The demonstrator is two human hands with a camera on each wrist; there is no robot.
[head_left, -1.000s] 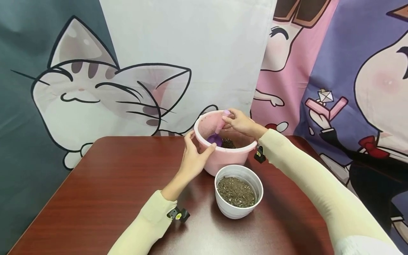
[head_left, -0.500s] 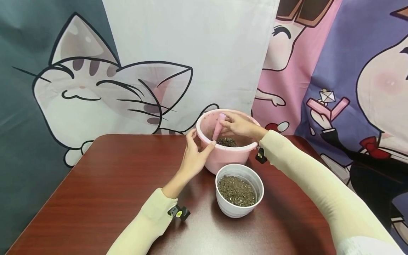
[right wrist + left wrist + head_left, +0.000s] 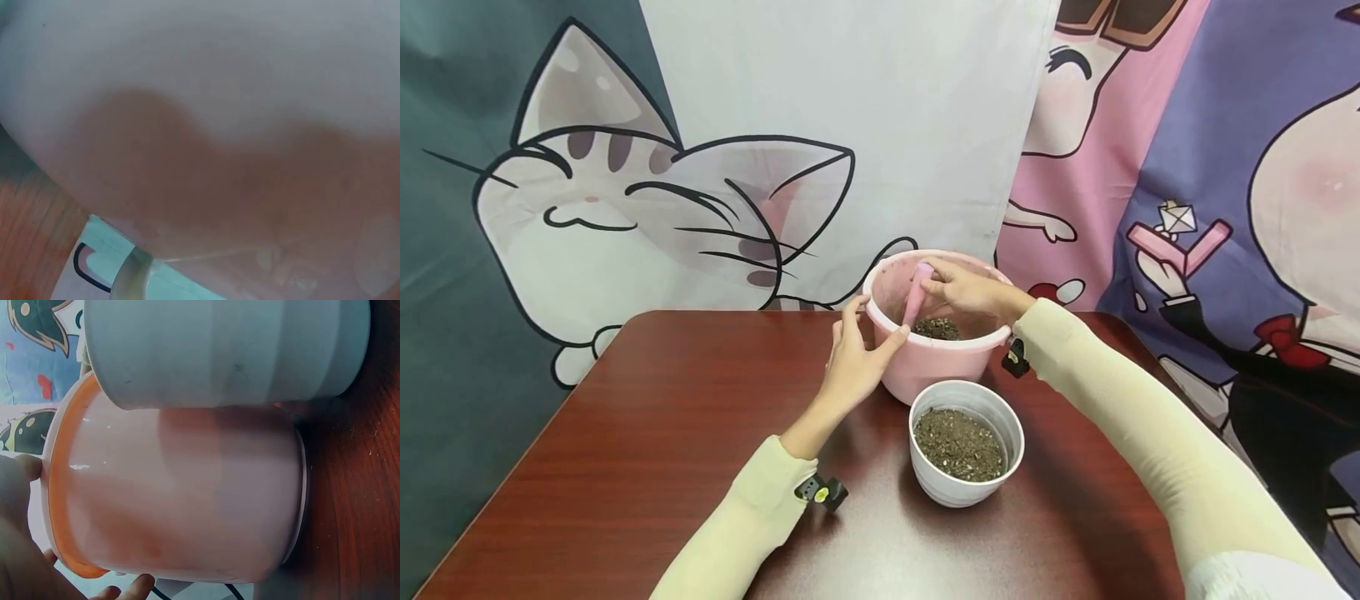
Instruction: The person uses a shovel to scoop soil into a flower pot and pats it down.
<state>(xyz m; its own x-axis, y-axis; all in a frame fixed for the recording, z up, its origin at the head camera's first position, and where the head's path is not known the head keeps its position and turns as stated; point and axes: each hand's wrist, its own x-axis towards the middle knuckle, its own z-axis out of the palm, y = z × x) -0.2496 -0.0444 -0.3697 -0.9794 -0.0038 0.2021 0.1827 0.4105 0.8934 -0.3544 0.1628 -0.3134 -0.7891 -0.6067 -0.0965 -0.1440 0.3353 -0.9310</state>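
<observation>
A pink tub (image 3: 936,362) stands at the far edge of the table, with dark soil (image 3: 938,328) at its bottom. My left hand (image 3: 853,358) grips its left rim, the thumb at the rim and the fingers along the outer side. Inside the tub, my right hand (image 3: 966,292) holds a small scoop by its pink handle (image 3: 916,296); the rim hides the blade. In front of the tub sits a white pot (image 3: 958,492) partly filled with brown soil (image 3: 958,446). In the left wrist view, the white pot (image 3: 225,350) overlaps the pink tub (image 3: 181,494).
The dark red wooden table (image 3: 700,400) runs out to the left and front. Behind it hangs a cloth (image 3: 925,125) printed with a cat and cartoon figures. A blurred pale pink surface (image 3: 206,125) fills most of the right wrist view.
The scoop has gone lower into the tub; its purple blade, visible a second ago, is now hidden behind the rim. The left hand keeps its grip on the rim.
</observation>
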